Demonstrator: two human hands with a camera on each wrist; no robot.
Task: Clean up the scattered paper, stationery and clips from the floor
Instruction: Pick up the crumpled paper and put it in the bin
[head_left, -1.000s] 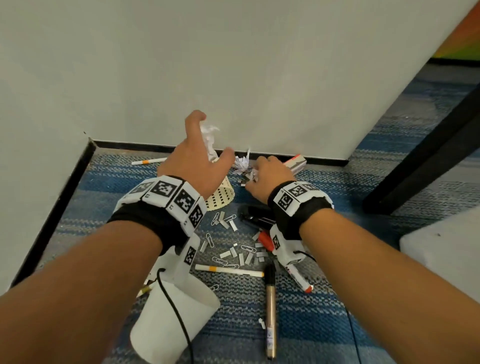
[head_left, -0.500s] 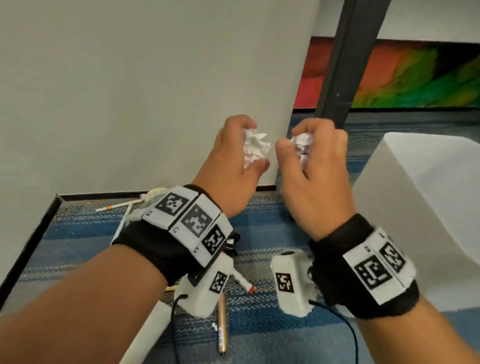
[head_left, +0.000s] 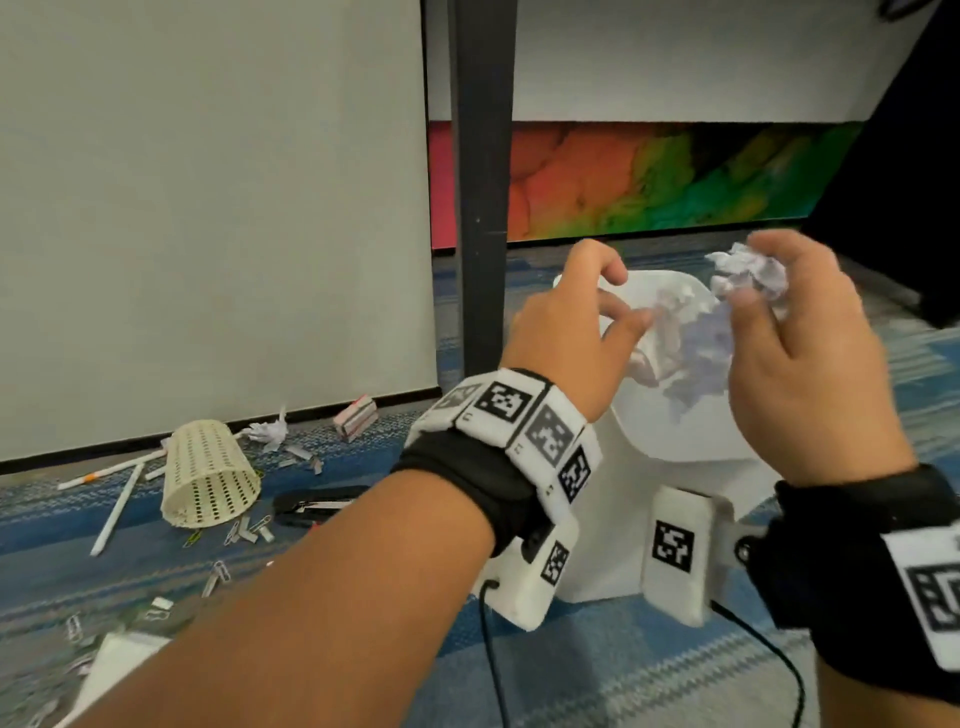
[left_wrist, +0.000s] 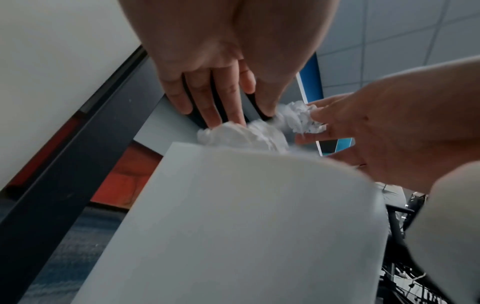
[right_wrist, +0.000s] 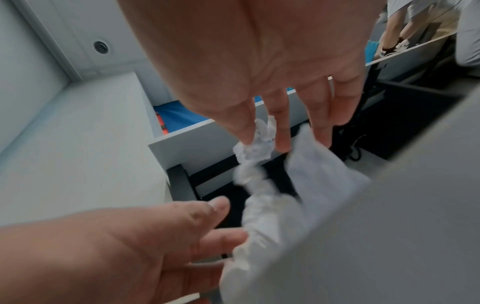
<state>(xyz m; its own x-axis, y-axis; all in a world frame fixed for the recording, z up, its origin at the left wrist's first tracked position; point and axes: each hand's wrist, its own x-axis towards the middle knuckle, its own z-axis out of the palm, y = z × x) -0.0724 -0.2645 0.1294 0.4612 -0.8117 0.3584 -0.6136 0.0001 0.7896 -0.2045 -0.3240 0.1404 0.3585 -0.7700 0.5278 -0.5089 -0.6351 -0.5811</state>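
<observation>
left hand fingers loose, empty | right hand pinches crumpled paper above white bin; head view alone shows wicker basket

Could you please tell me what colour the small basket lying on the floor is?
Cream, with rows of small dark holes; the basket shows best in the head view.

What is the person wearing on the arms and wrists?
The forearms are bare, with no sleeves. Each wrist has a black band carrying white square tiles printed with black coded markers. Below each wrist hangs a white box with a marker, and a thin black cable runs from it.
</observation>
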